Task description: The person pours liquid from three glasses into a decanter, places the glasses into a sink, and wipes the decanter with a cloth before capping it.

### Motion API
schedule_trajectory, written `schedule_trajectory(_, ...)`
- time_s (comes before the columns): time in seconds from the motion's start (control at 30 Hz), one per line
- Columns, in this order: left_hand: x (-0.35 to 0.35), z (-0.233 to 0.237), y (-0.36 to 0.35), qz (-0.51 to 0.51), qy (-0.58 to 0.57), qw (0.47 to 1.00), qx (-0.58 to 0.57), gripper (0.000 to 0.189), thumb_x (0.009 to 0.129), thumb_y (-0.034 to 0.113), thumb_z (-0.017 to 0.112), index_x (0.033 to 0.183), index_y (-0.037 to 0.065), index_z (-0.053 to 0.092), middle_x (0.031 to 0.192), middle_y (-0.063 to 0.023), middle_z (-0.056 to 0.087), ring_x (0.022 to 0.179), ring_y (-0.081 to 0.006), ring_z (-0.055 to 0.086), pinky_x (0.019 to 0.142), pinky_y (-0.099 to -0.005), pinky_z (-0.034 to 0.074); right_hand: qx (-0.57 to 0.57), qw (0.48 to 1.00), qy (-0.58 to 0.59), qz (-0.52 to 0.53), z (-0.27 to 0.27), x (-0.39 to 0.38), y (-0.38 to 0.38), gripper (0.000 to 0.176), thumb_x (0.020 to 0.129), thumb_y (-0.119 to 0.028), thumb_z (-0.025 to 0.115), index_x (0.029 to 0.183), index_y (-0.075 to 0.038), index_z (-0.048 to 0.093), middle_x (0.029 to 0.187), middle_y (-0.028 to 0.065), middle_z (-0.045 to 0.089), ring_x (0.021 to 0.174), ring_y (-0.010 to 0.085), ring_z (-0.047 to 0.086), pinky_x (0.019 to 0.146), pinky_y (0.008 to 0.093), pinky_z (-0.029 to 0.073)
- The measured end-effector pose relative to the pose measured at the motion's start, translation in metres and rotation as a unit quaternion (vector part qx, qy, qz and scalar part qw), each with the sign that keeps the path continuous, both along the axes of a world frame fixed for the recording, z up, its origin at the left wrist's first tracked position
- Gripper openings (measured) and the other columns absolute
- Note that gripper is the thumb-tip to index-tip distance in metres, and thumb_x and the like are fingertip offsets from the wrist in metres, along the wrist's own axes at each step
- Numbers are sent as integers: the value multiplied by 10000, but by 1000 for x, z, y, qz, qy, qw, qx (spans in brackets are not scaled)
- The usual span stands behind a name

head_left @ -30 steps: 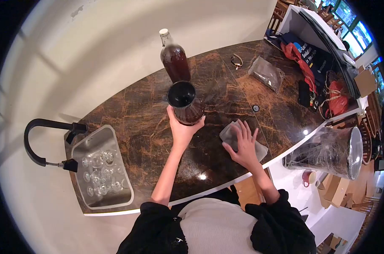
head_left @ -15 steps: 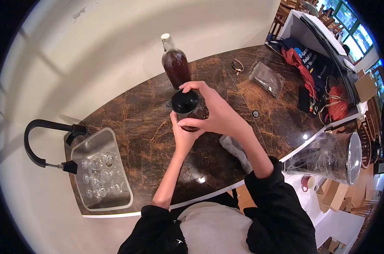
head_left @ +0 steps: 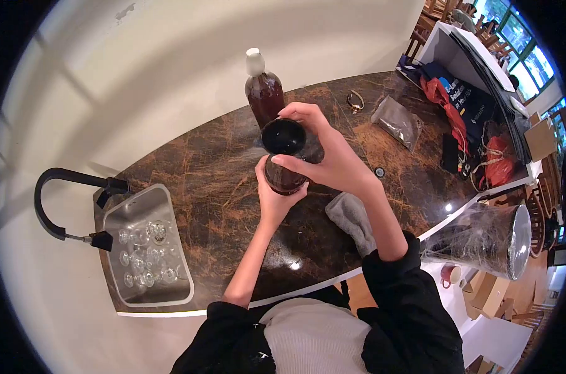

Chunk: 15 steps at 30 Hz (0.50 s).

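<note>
Above the middle of the counter, my left hand (head_left: pixel 275 198) wraps round a glass jar (head_left: pixel 287 177) with dark contents, holding it from below and the left. My right hand (head_left: pixel 323 153) grips a round black lid (head_left: pixel 283 137) by its edge, thumb at the near side and fingers at the far side. The lid overlaps the top of the jar in this view and hides its mouth. Right behind the hands stands a bottle (head_left: pixel 265 96) of dark red-brown liquid with a white top.
A steel sink (head_left: pixel 182 274) with several small glasses (head_left: pixel 152 258) and a black faucet (head_left: pixel 71 177) are at left. A grey towel (head_left: pixel 350 219) lies by my right forearm. Farther right are a bracelet (head_left: pixel 355 101), a plastic pouch (head_left: pixel 397 121) and a box (head_left: pixel 429 47) of bags.
The black lid has shifted up and slightly right relative to the jar, and more of its hollow face shows. My right hand has moved with it; the left stays round the jar.
</note>
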<state>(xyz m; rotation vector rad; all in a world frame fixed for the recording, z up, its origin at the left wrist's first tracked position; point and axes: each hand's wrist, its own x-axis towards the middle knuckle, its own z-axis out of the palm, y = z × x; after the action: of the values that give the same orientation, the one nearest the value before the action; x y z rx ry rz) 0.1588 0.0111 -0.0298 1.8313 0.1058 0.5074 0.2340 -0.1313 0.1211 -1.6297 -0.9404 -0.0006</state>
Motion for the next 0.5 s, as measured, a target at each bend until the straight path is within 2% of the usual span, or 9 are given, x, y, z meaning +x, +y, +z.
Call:
schedule_trajectory(0.1, -2, 7, -2, -6, 5, 1000, 0, 995, 661, 162, 924, 1426, 23, 303, 1301, -183, 513, 1180, -276, 577, 993, -398, 483, -48, 998, -22, 14, 9, 1, -2, 683, 844, -243, 811, 1391, -100, 428, 1283, 138, 588, 1244, 269, 580, 1047, 404, 474)
schedule_trajectory(0.2, -2, 2, 0, -11, -2, 1000, -5, 997, 664, 162, 923, 1430, 25, 300, 1313, -179, 505, 1182, -273, 579, 992, -394, 488, -69, 997, 39, 19, 22, -5, -2, 700, 840, -167, 809, 1434, -80, 450, 1302, 105, 589, 1250, 196, 562, 1105, 368, 409)
schedule_trajectory(0.3, -1, -6, 1, -23, -4, 999, -37, 996, 668, 172, 922, 1432, 24, 299, 1316, -176, 504, 1183, -271, 578, 995, -392, 489, -73, 996, 34, 24, 26, -7, 0, 744, 830, -151, 813, 1463, -87, 428, 1310, 106, 593, 1243, 202, 571, 1102, 368, 410)
schedule_trajectory(0.5, 1, -4, 3, -25, -51, 998, -24, 1010, 665, 188, 918, 1440, 14, 295, 1308, -173, 517, 1187, -270, 575, 1004, -384, 485, -107, 992, -66, -3, 25, -11, 4, 781, 811, -89, 817, 1476, -68, 408, 1326, 111, 590, 1255, 194, 558, 1101, 361, 404)
